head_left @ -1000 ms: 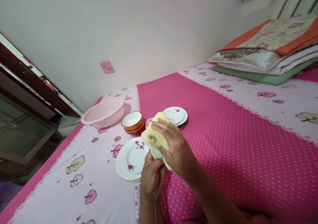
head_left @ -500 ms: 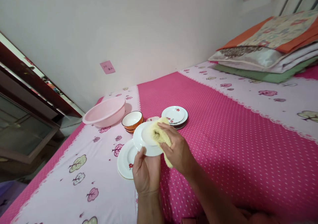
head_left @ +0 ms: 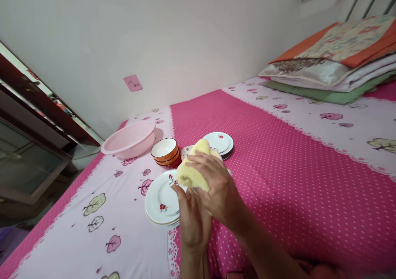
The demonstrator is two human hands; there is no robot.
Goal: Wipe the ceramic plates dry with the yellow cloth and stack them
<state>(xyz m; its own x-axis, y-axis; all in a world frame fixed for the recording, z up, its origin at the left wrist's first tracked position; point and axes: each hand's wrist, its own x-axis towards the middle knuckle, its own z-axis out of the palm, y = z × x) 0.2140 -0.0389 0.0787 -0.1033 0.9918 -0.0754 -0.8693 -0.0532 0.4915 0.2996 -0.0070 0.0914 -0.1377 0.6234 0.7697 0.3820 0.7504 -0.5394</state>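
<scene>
My right hand presses a folded yellow cloth against a white plate. Nearly all of that plate is now behind the cloth and fingers. From below, my left hand supports the plate, thumb up on the near side; its other fingers are partly hidden. Just left of my hands lies a stack of white plates with red flowers. Beyond the cloth is a second, smaller stack of flowered plates with dark rims. A spotted dish shows partly behind the cloth.
Orange bowls with white insides are stacked left of the spotted dish. Farther left stands a pink basin. All rest on a pink and white bedspread against a wall. Folded bedding is piled at the far right.
The plate in my left hand has tilted and turned, so its face no longer shows. Both hands have shifted slightly right, with the cloth spread over the plate, uncovering more of the left stack.
</scene>
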